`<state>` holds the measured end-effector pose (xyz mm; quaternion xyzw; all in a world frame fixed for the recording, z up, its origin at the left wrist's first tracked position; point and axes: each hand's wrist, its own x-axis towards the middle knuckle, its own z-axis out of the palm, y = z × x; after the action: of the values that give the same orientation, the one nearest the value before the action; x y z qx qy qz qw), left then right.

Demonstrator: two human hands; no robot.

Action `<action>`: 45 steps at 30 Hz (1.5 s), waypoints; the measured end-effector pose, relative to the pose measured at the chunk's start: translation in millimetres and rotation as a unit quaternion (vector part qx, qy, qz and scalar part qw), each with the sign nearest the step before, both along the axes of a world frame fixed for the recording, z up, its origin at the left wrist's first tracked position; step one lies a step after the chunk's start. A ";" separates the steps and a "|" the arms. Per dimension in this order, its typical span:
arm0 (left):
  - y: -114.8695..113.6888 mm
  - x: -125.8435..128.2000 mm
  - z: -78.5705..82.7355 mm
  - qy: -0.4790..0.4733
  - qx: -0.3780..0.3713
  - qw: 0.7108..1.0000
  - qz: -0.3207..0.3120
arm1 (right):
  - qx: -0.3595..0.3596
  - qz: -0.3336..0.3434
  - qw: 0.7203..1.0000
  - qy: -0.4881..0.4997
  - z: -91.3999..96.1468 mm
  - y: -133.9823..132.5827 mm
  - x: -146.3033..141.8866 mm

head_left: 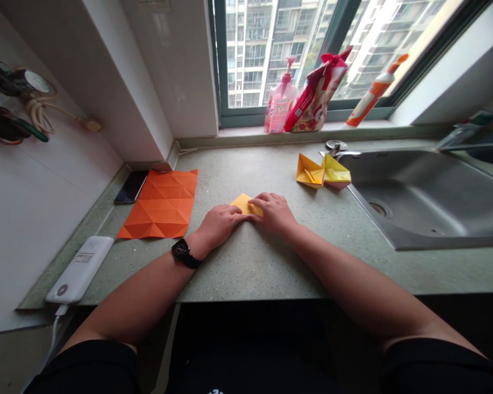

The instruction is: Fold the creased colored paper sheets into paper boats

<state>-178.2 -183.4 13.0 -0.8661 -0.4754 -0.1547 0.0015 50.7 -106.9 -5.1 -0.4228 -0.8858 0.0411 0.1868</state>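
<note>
A yellow paper sheet [243, 203] lies flat on the worktop [246, 268], near the middle of the visible surface. Only part of the sheet is exposed: a pointed corner directed away from the person, with straight edges running back under the hands. The remainder is hidden, so its full outline and any fold lines cannot be determined.

The right hand [273, 212] rests palm-down on the sheet's right portion, with its fingers [258, 200] lying across the paper. The left hand [219, 225] rests palm-down at the sheet's near edge, with its fingers [239, 218] extended toward the right hand. The two hands are just beside each other, with the fingertips nearly meeting over the paper.
</note>
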 end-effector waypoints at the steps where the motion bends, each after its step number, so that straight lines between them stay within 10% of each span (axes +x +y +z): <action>1: 0.0 0.0 0.1 -0.002 -0.001 1.000 0.000 | -0.007 -0.001 1.000 0.002 -0.6 -0.1 -0.9; 29: -5.2 -0.2 3.5 -0.030 -0.029 0.999 0.004 | -0.127 -0.033 0.991 -0.024 6.6 42.9 84.3; 39: -5.1 3.7 4.0 -0.017 -0.035 0.999 -0.009 | 0.032 0.045 0.985 0.164 59.7 7.1 57.0; 45: -5.8 6.1 1.7 -0.004 -0.028 1.000 -0.003 | 0.038 0.065 0.983 0.168 46.7 -9.6 33.5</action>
<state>-172.1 -189.1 14.7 -0.8667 -0.4766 -0.1449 -0.0253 84.2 -116.4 41.5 -0.3441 -0.8682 0.0902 0.3460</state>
